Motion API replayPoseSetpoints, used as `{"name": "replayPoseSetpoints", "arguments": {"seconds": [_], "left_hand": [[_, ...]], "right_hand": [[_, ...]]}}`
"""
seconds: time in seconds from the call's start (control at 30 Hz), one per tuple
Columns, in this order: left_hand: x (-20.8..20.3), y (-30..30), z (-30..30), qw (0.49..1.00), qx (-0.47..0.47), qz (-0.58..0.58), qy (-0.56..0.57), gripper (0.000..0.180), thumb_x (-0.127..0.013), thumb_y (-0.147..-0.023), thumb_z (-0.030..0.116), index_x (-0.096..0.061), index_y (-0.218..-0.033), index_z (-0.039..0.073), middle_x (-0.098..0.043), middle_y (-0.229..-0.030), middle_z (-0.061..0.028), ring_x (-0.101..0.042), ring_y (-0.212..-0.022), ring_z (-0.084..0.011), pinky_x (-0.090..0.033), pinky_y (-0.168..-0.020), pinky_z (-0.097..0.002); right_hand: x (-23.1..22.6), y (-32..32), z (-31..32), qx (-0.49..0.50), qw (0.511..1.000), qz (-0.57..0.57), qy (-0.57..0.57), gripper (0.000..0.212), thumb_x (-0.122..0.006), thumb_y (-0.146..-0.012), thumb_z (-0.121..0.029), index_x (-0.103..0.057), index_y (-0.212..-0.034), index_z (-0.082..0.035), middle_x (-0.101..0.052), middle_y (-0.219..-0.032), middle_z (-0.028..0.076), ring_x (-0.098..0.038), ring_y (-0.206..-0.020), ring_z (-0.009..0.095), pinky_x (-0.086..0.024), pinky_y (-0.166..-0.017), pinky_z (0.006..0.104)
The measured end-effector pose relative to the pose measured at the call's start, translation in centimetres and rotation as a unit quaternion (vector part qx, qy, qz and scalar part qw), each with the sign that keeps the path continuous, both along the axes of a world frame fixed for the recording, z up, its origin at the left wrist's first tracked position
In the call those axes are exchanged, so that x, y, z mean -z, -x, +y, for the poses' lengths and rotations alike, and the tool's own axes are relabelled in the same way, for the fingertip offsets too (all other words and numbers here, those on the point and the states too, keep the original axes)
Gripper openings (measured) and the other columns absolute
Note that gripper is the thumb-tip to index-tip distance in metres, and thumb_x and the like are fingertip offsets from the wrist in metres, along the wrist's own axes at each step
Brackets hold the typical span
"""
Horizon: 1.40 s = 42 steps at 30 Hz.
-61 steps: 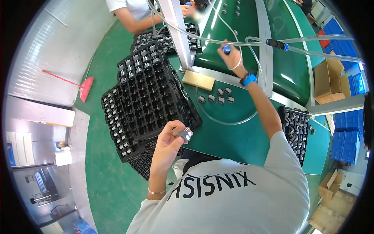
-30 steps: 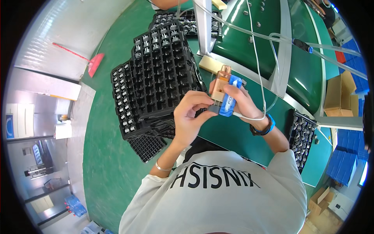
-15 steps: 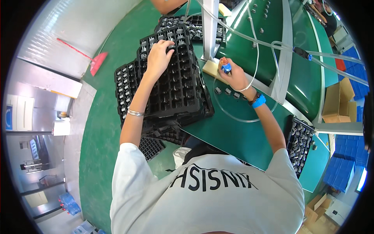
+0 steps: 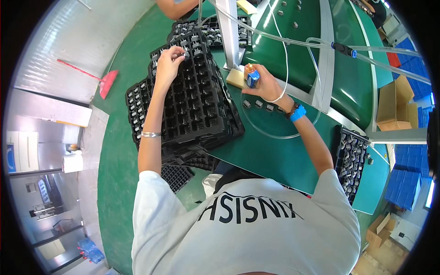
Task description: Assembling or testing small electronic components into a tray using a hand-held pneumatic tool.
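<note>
My left hand (image 4: pixel 168 66) is over the far part of a stacked black compartment tray (image 4: pixel 192 103). Its fingertips pinch a small silvery part (image 4: pixel 185 55), above a row of similar grey parts seated in the far cells. Many nearer cells hold no grey part. My right hand (image 4: pixel 266 85) is closed around a small blue tool (image 4: pixel 252 79) with a copper-orange end, held above the green table (image 4: pixel 256 158). A thin clear tube loops by that wrist. Several small grey parts (image 4: pixel 259 104) lie in a row below the hand.
A yellowish block (image 4: pixel 236 78) sits at the foot of a grey post (image 4: pixel 228 34). Clear hoses (image 4: pixel 293 42) cross overhead. Another black tray (image 4: pixel 350 160) of grey parts rests at the table's right. At the far side, another person's arm (image 4: pixel 178 8) shows near a filled tray.
My left fingers have lifted slightly from the tray cells, with a small part now showing between them. The right hand still grips the blue tool, tilted a little differently. The whole view has shifted.
</note>
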<state>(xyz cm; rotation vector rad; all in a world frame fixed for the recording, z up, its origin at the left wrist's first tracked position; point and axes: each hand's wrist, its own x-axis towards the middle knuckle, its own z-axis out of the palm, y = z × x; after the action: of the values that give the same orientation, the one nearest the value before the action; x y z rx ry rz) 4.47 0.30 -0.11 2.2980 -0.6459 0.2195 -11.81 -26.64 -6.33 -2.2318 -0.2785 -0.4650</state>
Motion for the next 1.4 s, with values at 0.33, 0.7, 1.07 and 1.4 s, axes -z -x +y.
{"name": "replayPoseSetpoints", "arguments": {"seconds": [0.33,0.7,1.07,1.4], "left_hand": [[-4.2,12.8,2.0,0.765,0.13,0.434,0.458,0.019,-0.046,-0.091,0.013,-0.046,-0.109,0.006,-0.055,-0.103,-0.0079,-0.055,-0.094,-0.0143,-0.046,-0.085,-0.0261],[-2.2,21.7,-0.9,0.799,0.103,0.34,0.486,0.023,-0.057,-0.079,-0.006,-0.052,-0.1,0.001,-0.057,-0.101,-0.007,-0.056,-0.094,-0.0126,-0.043,-0.085,-0.0253],[-2.6,21.8,-3.4,0.822,0.198,0.273,0.459,0.024,-0.062,-0.071,-0.013,-0.056,-0.093,-0.005,-0.051,-0.096,-0.0074,-0.059,-0.087,-0.0155,-0.049,-0.081,-0.0262],[-1.9,23.1,-3.9,0.833,0.186,0.209,0.477,0.03,-0.065,-0.068,-0.013,-0.055,-0.095,-0.004,-0.05,-0.098,-0.0081,-0.056,-0.09,-0.0158,-0.049,-0.082,-0.0267]], "right_hand": [[0.7,-4.0,-5.9,0.195,0.974,0.057,-0.098,0.035,-0.062,-0.078,-0.022,-0.054,-0.104,-0.001,-0.059,-0.078,0.014,-0.059,-0.07,0.016,-0.047,-0.066,0.0286],[2.8,-5.5,-12.6,0.332,0.929,-0.114,0.117,0.038,-0.062,-0.076,-0.026,-0.057,-0.107,-0.005,-0.06,-0.075,0.019,-0.059,-0.073,0.034,-0.048,-0.067,0.0403],[-7.8,5.9,4.7,-0.168,0.711,0.336,-0.595,0.04,-0.049,-0.085,-0.033,-0.048,-0.11,-0.001,-0.057,-0.101,0.01,-0.056,-0.092,0.016,-0.044,-0.083,0.0291],[-8.9,8.0,6.6,-0.148,0.759,0.312,-0.553,0.04,-0.049,-0.086,-0.031,-0.048,-0.11,0.0,-0.057,-0.099,0.009,-0.056,-0.092,0.016,-0.046,-0.082,0.0289]]}}
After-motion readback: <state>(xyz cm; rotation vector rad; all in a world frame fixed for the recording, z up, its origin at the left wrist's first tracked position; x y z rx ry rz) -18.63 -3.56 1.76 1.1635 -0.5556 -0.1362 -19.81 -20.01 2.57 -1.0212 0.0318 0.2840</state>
